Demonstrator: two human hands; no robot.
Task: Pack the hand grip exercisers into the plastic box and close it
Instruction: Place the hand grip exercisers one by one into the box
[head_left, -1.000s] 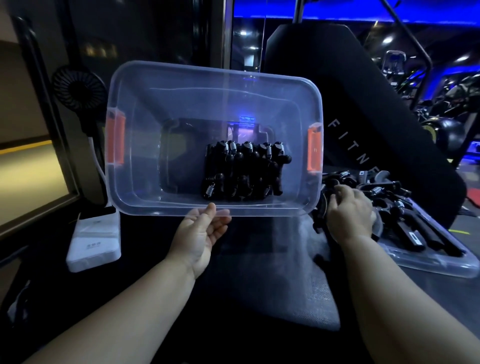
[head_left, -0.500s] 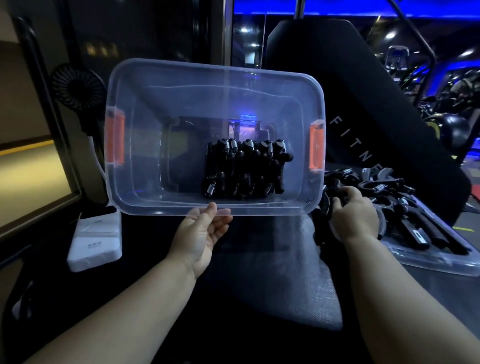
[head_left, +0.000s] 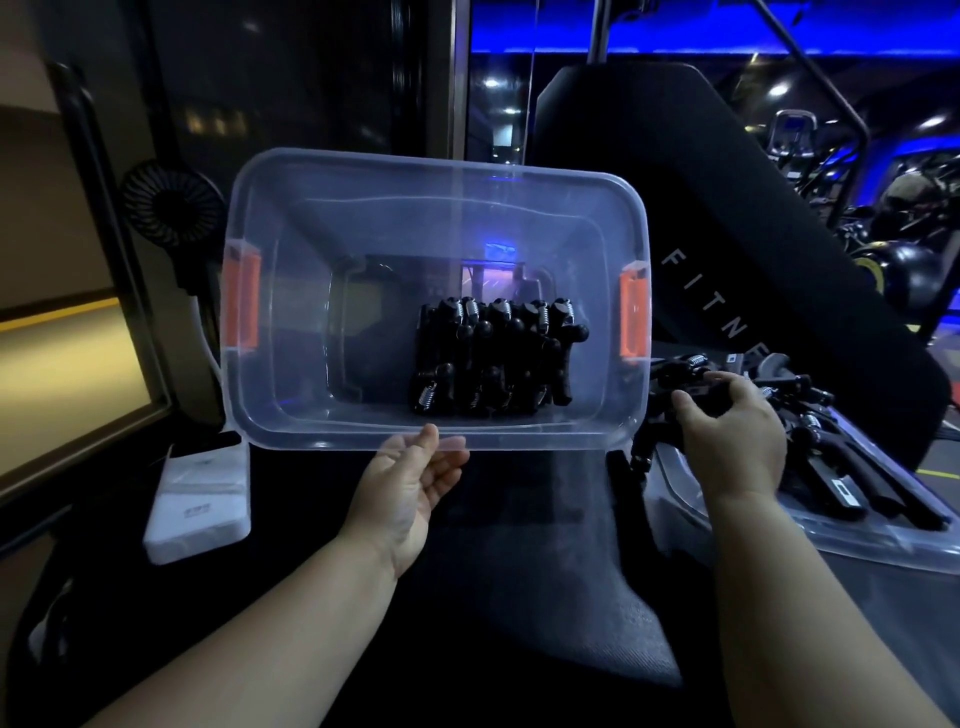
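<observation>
A clear plastic box (head_left: 311, 218) with orange side latches stands tilted toward me, its opening facing the camera. Several black hand grip exercisers (head_left: 493, 358) lie packed in a row in its lower right part. My left hand (head_left: 410, 483) holds the box by its near rim, palm up, thumb over the edge. To the right, my right hand (head_left: 732, 436) closes its fingers round a black exerciser (head_left: 680, 376) at the left edge of a pile of exercisers (head_left: 831, 457). That pile lies on the clear lid (head_left: 883, 545).
A white flat box (head_left: 200, 499) lies at the left on the dark surface. A small black fan (head_left: 171, 208) stands behind it. A large black padded gym seat back (head_left: 727, 208) rises behind the pile. Gym machines fill the far right.
My right hand has shifted a little up and left over the pile and taken hold of an exerciser. The box and my left hand have stayed where they were.
</observation>
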